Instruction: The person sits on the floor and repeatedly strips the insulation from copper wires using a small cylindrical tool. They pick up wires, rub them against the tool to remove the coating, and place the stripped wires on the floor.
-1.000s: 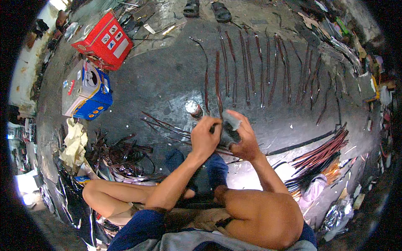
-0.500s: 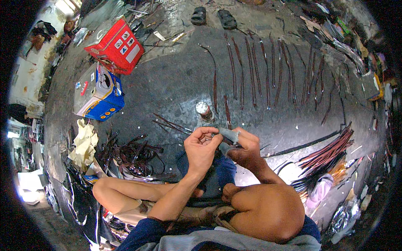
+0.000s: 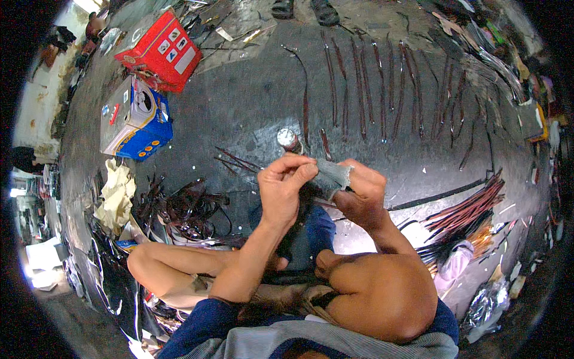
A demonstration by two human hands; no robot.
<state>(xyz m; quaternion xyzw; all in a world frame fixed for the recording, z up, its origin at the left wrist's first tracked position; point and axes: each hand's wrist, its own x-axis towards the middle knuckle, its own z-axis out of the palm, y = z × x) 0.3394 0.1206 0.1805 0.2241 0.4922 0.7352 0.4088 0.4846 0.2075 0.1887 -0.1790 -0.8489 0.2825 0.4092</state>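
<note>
My left hand (image 3: 282, 186) is closed in a pinch, thumb against fingers, in front of my chest. Whatever sits between its fingertips is too small to make out. A frayed grey cloth (image 3: 332, 173) spans the gap between both hands, its left end touching my left fingertips. My right hand (image 3: 366, 190) has its fingers curled round the cloth's right side. Just beyond my left hand stands a small can (image 3: 289, 140) with a whitish top. A short dark brown strip (image 3: 325, 143) lies on the floor beside that can.
Several long brown strips (image 3: 362, 90) lie spaced out on the dark floor ahead. A tangled strip heap (image 3: 185, 209) is at left, a strip bundle (image 3: 469, 206) at right. Red (image 3: 164, 51) and blue-white (image 3: 140, 119) boxes stand at left; sandals (image 3: 324, 12) lie at the far edge.
Both hands have moved slightly away from me, and more of the grey cloth shows stretched between them. The surroundings have shifted upward in the picture.
</note>
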